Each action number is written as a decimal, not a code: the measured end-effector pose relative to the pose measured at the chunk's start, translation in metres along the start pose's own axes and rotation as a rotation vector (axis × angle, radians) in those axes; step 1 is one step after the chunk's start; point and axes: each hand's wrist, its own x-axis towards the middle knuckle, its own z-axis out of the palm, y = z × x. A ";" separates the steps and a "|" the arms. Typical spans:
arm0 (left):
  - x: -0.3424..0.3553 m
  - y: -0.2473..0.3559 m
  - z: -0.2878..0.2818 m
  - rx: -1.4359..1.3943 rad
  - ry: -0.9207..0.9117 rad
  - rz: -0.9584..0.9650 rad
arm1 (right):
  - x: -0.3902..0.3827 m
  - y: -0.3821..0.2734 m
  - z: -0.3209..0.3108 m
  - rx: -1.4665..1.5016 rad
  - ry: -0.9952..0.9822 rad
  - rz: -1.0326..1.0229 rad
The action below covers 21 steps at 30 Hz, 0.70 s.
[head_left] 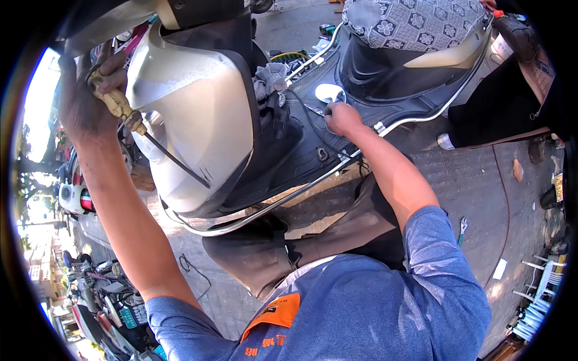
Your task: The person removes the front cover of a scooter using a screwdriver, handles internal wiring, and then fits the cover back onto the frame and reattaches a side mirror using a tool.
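My left hand [90,108] is raised beside the scooter's silver-beige front panel [198,102], closed around a screwdriver [115,103] with a worn yellowish handle. Its dark shaft slants down across the face of the panel. Over the black footboard [313,135], my right hand [344,119] is closed, its fingers mostly turned from view. Right by those fingers are a shiny white rounded piece [330,92] and a slim metal tool [313,110]; whether the hand grips either is unclear. A grey crumpled glove [271,79] lies behind the front panel.
A chrome guard bar [289,203] curves round the scooter's near side. The seat [415,24] wears a flowered cover. Another person's dark-trousered leg [494,111] is at the right. A wrench [462,230] lies on the pavement; parked motorbikes [114,301] stand lower left.
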 end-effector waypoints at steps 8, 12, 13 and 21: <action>-0.006 -0.002 -0.014 0.039 0.041 0.030 | 0.047 0.007 0.057 -0.135 -0.097 -0.160; -0.015 0.006 -0.025 0.153 0.069 -0.033 | 0.057 -0.007 0.095 -0.227 -0.130 -0.348; -0.010 0.000 -0.014 0.154 0.087 -0.030 | 0.059 -0.005 0.107 -0.238 -0.109 -0.351; -0.001 -0.025 0.019 0.177 0.149 0.089 | 0.076 -0.007 0.128 -0.220 -0.099 -0.325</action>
